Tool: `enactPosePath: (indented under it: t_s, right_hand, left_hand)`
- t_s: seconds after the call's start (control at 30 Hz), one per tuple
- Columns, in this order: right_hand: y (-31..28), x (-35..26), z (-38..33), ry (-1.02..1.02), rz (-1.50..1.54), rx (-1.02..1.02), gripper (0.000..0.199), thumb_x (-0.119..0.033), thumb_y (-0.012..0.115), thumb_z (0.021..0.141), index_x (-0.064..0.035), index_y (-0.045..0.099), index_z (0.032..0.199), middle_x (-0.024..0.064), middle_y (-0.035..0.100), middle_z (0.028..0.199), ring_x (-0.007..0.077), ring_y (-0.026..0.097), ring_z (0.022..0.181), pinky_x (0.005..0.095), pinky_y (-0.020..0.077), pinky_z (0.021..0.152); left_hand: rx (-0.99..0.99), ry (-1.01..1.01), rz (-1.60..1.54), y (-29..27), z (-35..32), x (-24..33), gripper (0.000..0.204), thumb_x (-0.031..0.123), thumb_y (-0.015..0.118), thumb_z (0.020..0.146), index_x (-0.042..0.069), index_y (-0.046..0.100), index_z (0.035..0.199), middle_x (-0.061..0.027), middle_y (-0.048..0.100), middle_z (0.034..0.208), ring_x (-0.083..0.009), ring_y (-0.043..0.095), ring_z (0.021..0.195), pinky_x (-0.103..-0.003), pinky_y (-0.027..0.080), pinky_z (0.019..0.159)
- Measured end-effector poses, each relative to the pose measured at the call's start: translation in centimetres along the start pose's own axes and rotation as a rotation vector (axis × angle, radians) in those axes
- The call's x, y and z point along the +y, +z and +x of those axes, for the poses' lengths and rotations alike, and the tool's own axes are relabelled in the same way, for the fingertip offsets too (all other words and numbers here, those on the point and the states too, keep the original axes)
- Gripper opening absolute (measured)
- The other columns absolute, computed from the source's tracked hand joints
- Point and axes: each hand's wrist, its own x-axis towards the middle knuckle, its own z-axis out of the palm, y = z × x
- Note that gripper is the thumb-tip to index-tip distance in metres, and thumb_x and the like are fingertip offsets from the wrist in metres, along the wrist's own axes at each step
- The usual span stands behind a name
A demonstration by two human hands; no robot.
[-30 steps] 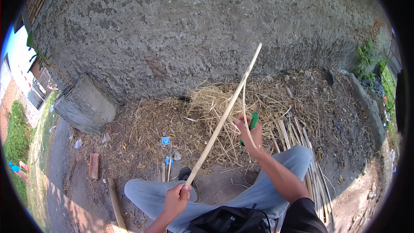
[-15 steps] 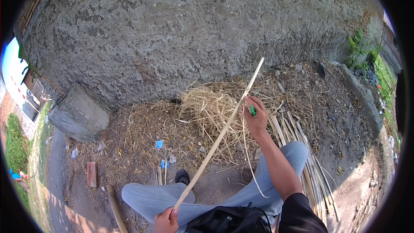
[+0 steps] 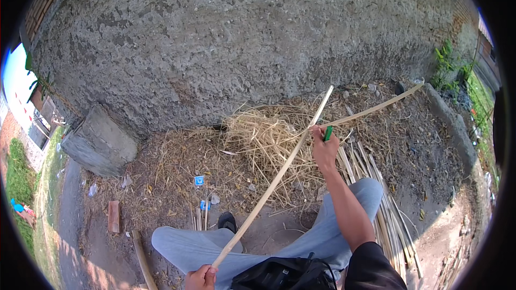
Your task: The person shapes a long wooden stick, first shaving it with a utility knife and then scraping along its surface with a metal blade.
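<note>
A long, pale bamboo strip (image 3: 263, 200) slants up and away across my lap. My left hand (image 3: 201, 278) is closed around its near end at the lower edge. Toward the far end, my right hand (image 3: 325, 153) is closed on a green-handled knife (image 3: 328, 133) against the strip; its blade is too hidden to make out. A thin bamboo sliver (image 3: 376, 108) stretches from the right fingers up to the right, crossing the strip near the hand. Below lies a heap of curly bamboo shavings (image 3: 263, 134) on the ground.
A rough grey wall (image 3: 242, 37) rises behind the shavings. Several split bamboo strips (image 3: 384, 220) lie by my right knee. At left are a concrete block (image 3: 102, 142), a brick (image 3: 114, 216) and a bamboo pole (image 3: 143, 260). A blue packet (image 3: 199, 181) lies ahead of my left leg.
The thin sliver that hung down from my right hand now extends up to the right. My right hand has shifted slightly right and nearer; the bamboo strip and left hand have slid a little nearer.
</note>
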Motion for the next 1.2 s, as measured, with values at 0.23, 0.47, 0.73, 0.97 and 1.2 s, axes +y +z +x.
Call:
enactPosePath:
  t_s: [0.23,0.47,0.73,0.97,1.2]
  right_hand:
    - [-0.7,0.8,1.3,0.369,0.192,-0.101,0.024,-0.021,0.06,0.095,-0.0019,0.07,0.084,-0.0051,0.045,0.053,0.0046,0.032,0.049,0.0275,0.0259,0.047]
    - [-1.3,0.4,1.6,0.612,0.662,-0.149,0.022,-0.017,0.057,0.096,-0.0017,0.064,0.081,-0.0013,0.049,0.059,0.006,0.031,0.046,0.0245,0.0265,0.043]
    - [-1.7,0.8,2.4,0.973,0.9,-0.248,0.013,-0.012,0.053,0.097,-0.0033,0.056,0.088,0.0038,0.051,0.07,0.0042,0.032,0.047,0.0191,0.0279,0.041]
    - [-1.9,1.2,2.9,1.042,1.012,-0.268,0.013,-0.012,0.053,0.096,-0.0035,0.057,0.087,0.0045,0.052,0.07,0.0049,0.03,0.046,0.0195,0.0283,0.04]
    - [-2.2,-0.2,-0.1,-0.105,-0.21,-0.144,0.006,-0.011,0.06,0.09,-0.0047,0.06,0.092,0.0077,0.061,0.066,0.0208,0.056,0.054,0.0365,0.0403,0.049]
  left_hand:
    - [-0.049,-0.014,-0.097,0.6,-1.0,-2.3,0.025,0.024,0.048,0.098,0.003,0.063,0.094,-0.0061,0.052,0.057,-0.0159,0.051,0.053,-0.032,0.041,0.051]
    - [-0.237,-0.254,-0.431,-0.4,-1.3,-2.2,0.023,0.022,0.05,0.098,0.006,0.065,0.091,0.0047,0.049,0.059,-0.0065,0.042,0.051,-0.024,0.034,0.047]
    - [-0.369,-0.465,-0.714,-0.9,-1.6,-3.5,0.024,0.028,0.049,0.099,0.011,0.06,0.086,0.0072,0.043,0.057,-0.0033,0.037,0.048,-0.02,0.026,0.042]
    - [-0.485,-0.572,-0.757,-1.3,-1.0,-3.7,0.025,0.03,0.051,0.097,0.012,0.058,0.081,0.0063,0.043,0.056,-0.005,0.038,0.048,-0.022,0.028,0.043]
    - [-0.14,-0.119,-0.243,-1.9,-1.3,-3.5,0.018,0.019,0.053,0.092,0.004,0.063,0.094,-0.0058,0.059,0.063,-0.0193,0.057,0.057,-0.034,0.042,0.053]
